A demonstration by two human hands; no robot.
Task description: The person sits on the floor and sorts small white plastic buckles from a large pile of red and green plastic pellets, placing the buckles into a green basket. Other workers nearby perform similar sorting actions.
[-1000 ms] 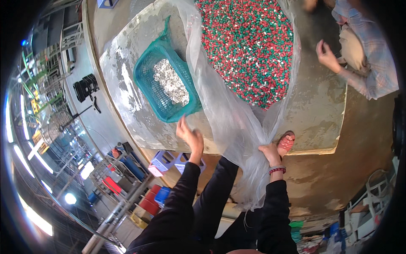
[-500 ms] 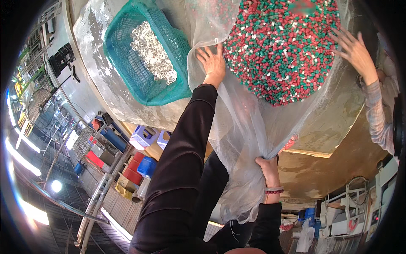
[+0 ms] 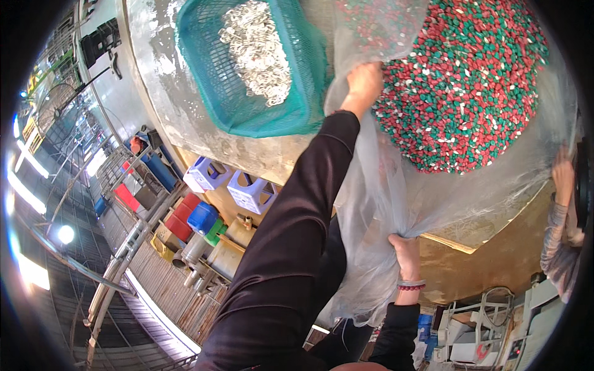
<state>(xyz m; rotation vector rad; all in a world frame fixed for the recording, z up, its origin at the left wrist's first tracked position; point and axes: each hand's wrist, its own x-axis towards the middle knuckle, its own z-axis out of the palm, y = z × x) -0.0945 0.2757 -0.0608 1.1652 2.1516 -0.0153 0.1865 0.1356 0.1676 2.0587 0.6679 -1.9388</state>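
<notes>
A sheer white net sheet spreads over the table under a wide heap of small red, green and white pieces. At the heap's left edge, my left hand is closed on the edge of the net. Nearer to me, below the table edge, my right hand grips gathered net, its fingers partly hidden by the folds. Part of the net lies folded over the heap's far left side. On the far right, another person's hand is at the net's edge.
A teal basket with netting over its rim, holding small whitish loops, stands left on the worn table. Lavender plastic stools, a blue jug and red containers sit below it. White racks and boxes stand lower right.
My left hand has gone from spread fingers to closed on the net. The other person's hand has moved down to the net's right edge. The view has shifted, so the table things appear farther right.
</notes>
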